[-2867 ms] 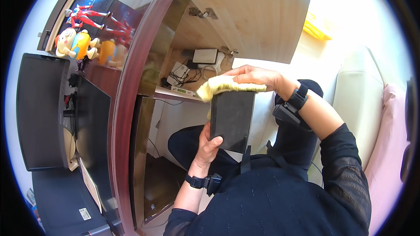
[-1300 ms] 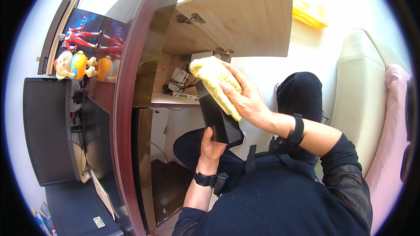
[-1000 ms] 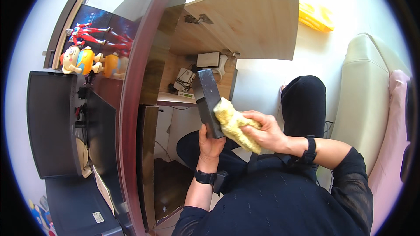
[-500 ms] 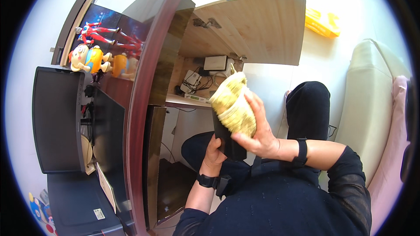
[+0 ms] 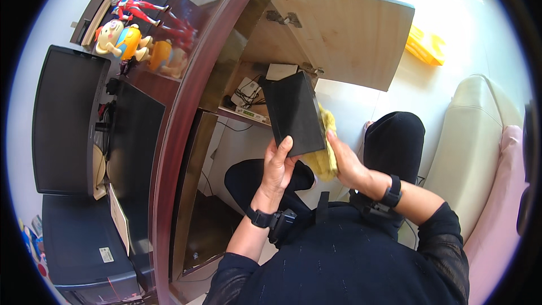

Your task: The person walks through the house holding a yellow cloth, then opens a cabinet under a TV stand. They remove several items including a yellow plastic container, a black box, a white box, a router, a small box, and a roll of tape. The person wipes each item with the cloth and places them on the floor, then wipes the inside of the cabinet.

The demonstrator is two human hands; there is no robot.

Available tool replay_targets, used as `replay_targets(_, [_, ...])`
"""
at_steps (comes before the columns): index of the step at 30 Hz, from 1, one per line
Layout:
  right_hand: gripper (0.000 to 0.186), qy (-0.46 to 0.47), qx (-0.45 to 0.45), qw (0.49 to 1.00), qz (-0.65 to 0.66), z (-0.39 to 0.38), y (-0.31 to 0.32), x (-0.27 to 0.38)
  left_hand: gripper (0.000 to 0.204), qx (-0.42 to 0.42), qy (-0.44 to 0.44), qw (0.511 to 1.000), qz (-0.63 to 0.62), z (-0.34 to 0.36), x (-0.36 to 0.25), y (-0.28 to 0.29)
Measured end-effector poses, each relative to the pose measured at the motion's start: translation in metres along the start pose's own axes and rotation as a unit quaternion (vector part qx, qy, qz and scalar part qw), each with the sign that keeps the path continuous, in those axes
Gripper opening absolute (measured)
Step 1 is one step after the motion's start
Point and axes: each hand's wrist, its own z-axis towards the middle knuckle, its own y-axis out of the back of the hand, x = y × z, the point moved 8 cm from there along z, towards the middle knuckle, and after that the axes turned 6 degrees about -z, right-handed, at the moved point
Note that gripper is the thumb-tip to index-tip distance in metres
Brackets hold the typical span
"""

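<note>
My left hand (image 5: 275,169) is closed on the lower left corner of a flat black box (image 5: 294,114), thumb on its broad face, holding it upright and slightly tilted. My right hand (image 5: 351,164) grips a fluffy yellow cloth (image 5: 319,166) against the box's right side, partly hidden behind it. Behind the box is an open cabinet compartment (image 5: 250,69) with white devices (image 5: 247,91) and tangled black cables on its shelf.
The cabinet door (image 5: 350,42) stands open above. At left are a monitor (image 5: 68,118), toy figures (image 5: 117,42) and a dark computer case (image 5: 84,237). At right are a cream sofa (image 5: 463,130) with pink fabric and a yellow plastic object (image 5: 424,45) on the floor. My bent knees lie below.
The black box has turned to show its broad face. My right hand with the cloth has gone from over its top to its right side. My left hand has risen slightly.
</note>
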Motion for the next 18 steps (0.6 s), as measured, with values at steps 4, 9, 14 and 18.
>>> replay_targets(4, [0.060,0.047,-0.037,0.980,-0.188,-0.020,0.023,0.004,0.043,-0.018,-0.089,0.991,0.097,0.007,-0.024,-0.001])
replay_targets(9, [0.061,0.135,-0.069,0.985,-0.085,0.004,0.043,0.058,0.051,-0.033,-0.119,0.979,0.162,0.000,-0.029,-0.013])
replay_targets(14, [0.073,0.163,0.016,0.974,-0.155,0.017,0.005,0.064,0.050,-0.004,-0.131,0.977,0.167,-0.009,-0.018,-0.037])
replay_targets(18, [0.062,0.146,-0.013,0.980,-0.132,0.009,0.004,0.061,0.048,-0.001,-0.121,0.965,0.234,-0.012,-0.019,-0.038])
